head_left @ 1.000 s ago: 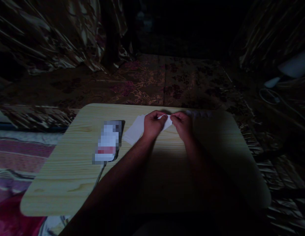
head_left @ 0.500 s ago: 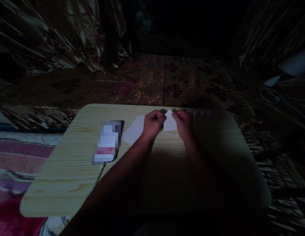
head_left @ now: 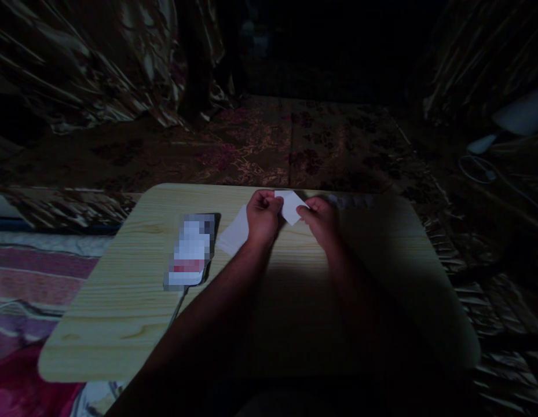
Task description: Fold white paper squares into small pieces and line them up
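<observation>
My left hand (head_left: pixel 262 219) and my right hand (head_left: pixel 321 220) are both closed in a pinch on a small white piece of paper (head_left: pixel 291 206), held between them just above the far part of a light wooden table (head_left: pixel 121 301). More white paper (head_left: pixel 234 233) lies flat on the table, partly hidden under my left hand and wrist.
A phone (head_left: pixel 190 250) with a cable running toward me lies on the table's left part. Patterned dark fabric surrounds the table. A white cable and a pale object (head_left: pixel 518 119) sit at the right. The scene is dim.
The small paper, bunched between my fingertips a second ago, now shows as a flat piece, turned and raised slightly. Both hands stayed at the same spot.
</observation>
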